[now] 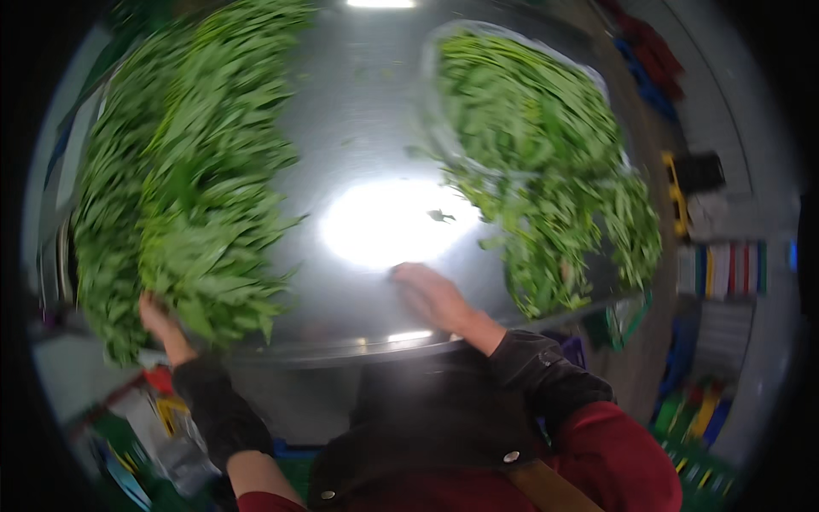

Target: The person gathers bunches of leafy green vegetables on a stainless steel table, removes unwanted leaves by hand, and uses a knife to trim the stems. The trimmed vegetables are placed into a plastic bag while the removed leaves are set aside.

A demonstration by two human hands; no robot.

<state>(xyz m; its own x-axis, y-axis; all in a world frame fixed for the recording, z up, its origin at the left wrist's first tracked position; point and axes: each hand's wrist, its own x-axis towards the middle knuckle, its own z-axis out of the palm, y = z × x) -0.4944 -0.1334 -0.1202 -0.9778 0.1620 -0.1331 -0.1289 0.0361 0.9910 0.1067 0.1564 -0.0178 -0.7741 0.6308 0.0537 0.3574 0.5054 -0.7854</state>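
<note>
A long heap of leafy green vegetables (217,179) lies along the left side of a shiny metal table (358,141). At the heap's near end, my left hand (158,320) touches the stems, its fingers partly hidden among them; whether it grips any is unclear. Over the bare metal near the front edge is my right hand (432,297), blurred, with its fingers curled and nothing visible in them. A second pile of the same greens (544,128) sits on the right, partly in a clear plastic bag (441,121). Between the piles lies a loose leaf (440,216).
The table's front edge (358,351) runs just before my body. Stacked coloured crates (723,270) stand along the right wall, with a black and yellow object (697,176) beyond. Plastic bags (173,454) and a red item (159,379) are below on the left.
</note>
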